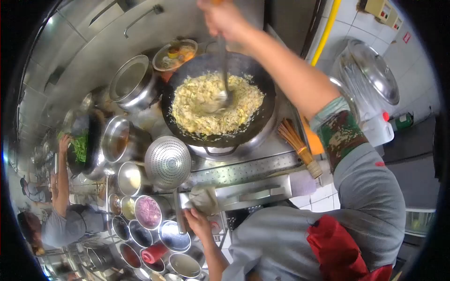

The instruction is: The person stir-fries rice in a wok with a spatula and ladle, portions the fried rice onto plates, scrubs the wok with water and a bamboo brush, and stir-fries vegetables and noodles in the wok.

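Note:
A large dark wok (171, 126) holds fried rice (206, 105) with yellow and green bits. Above it my right hand (222, 18) is closed round the handle of a metal ladle (226, 96), whose bowl is in the rice and blurred by motion. My left hand (199, 222) is low, at the handle of a round perforated skimmer (168, 162), beside a crumpled cloth (204, 200). The skimmer's disc lies just below and left of the wok.
Pots and bowls of ingredients, one with chopped purple onion (148, 212), stand at lower left. Another person (70, 225) reaches toward a pan of greens (80, 149). A bamboo brush (300, 149) lies right of the wok. Steel lids (375, 70) are at upper right.

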Motion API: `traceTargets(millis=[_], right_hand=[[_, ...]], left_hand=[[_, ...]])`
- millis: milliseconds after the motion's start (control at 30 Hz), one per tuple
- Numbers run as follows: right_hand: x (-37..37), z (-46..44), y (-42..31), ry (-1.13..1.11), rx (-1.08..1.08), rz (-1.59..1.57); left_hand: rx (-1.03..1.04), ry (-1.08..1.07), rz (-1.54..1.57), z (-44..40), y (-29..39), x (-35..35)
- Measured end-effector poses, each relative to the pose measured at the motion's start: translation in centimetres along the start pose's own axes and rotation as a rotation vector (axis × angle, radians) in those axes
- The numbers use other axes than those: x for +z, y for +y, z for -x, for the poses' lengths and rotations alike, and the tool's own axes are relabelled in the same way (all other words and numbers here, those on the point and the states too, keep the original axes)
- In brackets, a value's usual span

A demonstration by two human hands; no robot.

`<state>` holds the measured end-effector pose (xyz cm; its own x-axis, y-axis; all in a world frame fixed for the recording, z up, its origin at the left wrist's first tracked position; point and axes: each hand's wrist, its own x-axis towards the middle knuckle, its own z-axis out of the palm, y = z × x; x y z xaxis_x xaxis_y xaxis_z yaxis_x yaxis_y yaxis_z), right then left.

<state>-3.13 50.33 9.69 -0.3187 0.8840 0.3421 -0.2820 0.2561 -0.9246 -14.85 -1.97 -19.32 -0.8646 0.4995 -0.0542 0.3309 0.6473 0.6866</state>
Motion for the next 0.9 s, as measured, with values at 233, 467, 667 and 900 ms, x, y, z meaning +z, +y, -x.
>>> traceTargets(millis=[233, 467, 667, 900], right_hand=[[-3.5, 13.6, 0.9, 0.079, -0.104, -0.099], [-8.0, 30.7, 0.4, -0.154, 0.167, 0.398], [-7.2, 34.6, 0.3, -0.025, 0.884, -0.592], [-6.6, 29.6, -3.4, -0.329, 0.971, 0.302]], left_hand=[[-0.083, -0.241, 0.354, -2.0, -2.8, 1.5], [-0.084, -0.333, 0.2, -3.1, 2.3, 0.0], [-0.562, -0.84, 1.654, -5.1, 5.1, -1.2], [-0.521, -1.058, 1.407, -8.2, 14.5, 6.1]])
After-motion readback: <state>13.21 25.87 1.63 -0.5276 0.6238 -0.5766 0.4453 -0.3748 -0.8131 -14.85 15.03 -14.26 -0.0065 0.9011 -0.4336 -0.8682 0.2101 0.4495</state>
